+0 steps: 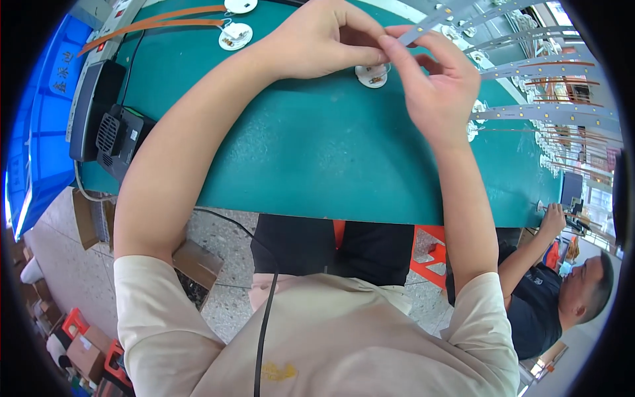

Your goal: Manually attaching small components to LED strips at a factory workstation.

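A pale LED strip (430, 25), dotted with small yellow chips, slants up to the right from between my hands. My right hand (433, 83) pinches its lower end with thumb and forefinger. My left hand (324, 43) meets it there, thumb and fingers closed together; whatever lies between them is hidden. Just under the fingertips is a round white base (372, 77) with small brown parts in its middle, partly covered by my hands. At the upper left, another white round base (235, 36) lies on the green table (317, 145), joined to an orange-brown strip (172, 23).
More LED strips (549, 114) on white bases crowd the table's right side. A black fan-like device (122, 139) and a blue bin (49, 106) stand at the left. A co-worker (542, 298) sits at the right. A black cable (268, 298) hangs across my front.
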Demonstrator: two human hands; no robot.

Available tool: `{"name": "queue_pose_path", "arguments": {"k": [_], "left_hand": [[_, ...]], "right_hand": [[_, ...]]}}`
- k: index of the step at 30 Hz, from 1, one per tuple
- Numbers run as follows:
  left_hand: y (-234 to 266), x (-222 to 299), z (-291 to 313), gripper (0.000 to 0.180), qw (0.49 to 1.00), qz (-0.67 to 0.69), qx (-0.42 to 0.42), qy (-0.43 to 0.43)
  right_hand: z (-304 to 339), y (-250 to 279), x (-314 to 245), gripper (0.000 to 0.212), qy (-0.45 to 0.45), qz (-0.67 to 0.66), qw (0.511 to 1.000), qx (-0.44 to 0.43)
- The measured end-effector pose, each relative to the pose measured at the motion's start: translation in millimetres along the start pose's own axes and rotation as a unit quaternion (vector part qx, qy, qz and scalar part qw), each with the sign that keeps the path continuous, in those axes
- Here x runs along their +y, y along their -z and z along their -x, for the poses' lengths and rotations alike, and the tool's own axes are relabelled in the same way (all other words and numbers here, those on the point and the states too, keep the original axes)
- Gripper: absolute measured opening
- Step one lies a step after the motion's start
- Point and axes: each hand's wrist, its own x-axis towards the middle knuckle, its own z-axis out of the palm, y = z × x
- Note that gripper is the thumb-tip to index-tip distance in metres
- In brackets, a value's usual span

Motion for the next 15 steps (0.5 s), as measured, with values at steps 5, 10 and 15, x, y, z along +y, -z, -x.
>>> {"name": "queue_pose_path", "arguments": {"k": [5,10,15], "left_hand": [[-12.7,12.7,-1.1,0.037,0.953,-0.296,0.057,0.002],[-27.6,22.1,1.0,0.040,0.927,-0.365,0.061,0.054],[-7.6,14.3,-1.7,0.051,0.972,-0.191,0.010,0.138]], "right_hand": [[3.5,9.7,4.0,0.013,-0.098,-0.014,0.995,-0.024],[3.3,11.7,8.0,0.012,-0.087,-0.027,0.995,-0.030],[5.8,17.2,8.3,0.014,-0.099,-0.038,0.993,-0.049]]}}
